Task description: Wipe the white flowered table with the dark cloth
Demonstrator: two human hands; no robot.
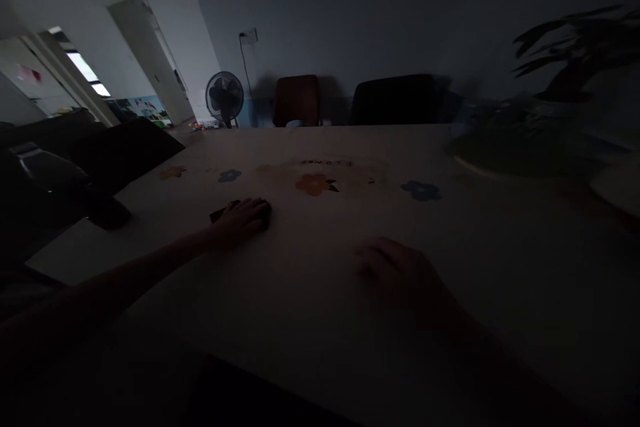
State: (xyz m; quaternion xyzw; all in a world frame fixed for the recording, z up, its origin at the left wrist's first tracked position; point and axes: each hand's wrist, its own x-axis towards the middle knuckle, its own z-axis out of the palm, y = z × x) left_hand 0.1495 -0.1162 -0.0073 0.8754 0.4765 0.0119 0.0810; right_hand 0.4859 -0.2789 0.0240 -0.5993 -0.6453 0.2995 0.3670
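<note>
Dark cloth point(220, 215) lies flat under the left hand point(245, 217), palm pressed down on it as if for wiping the tabletop point(320, 320). The right hand point(400, 273) rests spread, empty, bracing nearby.

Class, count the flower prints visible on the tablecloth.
4: orange flower far left, blue flower beside it, orange flower centre, blue flower right. Darkness may hide others.

Matt smooth flower-print tablecloth point(350, 227), dark soft-looking cloth point(220, 214) under left hand point(245, 217), material unclear
</note>
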